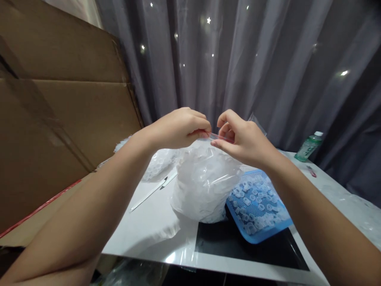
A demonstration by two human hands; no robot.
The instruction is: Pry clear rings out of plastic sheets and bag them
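A clear zip-lock bag (pixel 205 182), bulging with whitish translucent pieces, stands upright on the white table. My left hand (pixel 187 125) pinches its top edge, where a thin red line runs along the seal. On the other side of the mouth, my right hand (pixel 239 135) has its thumb against the same edge with the fingers curled over. A loose corner of the plastic sticks up behind the right hand. Just right of the bag, a blue mesh basket (pixel 253 236) holds many small clear plastic pieces.
Behind the left arm lies another bag of white pieces (pixel 159 163). A thin white strip (pixel 149 194) rests nearby. A large cardboard box (pixel 59 115) rises at left. A green bottle (pixel 309 147) stands at back right, near a small red object (pixel 311 171). A black sheet (pixel 220 240) lies under the basket.
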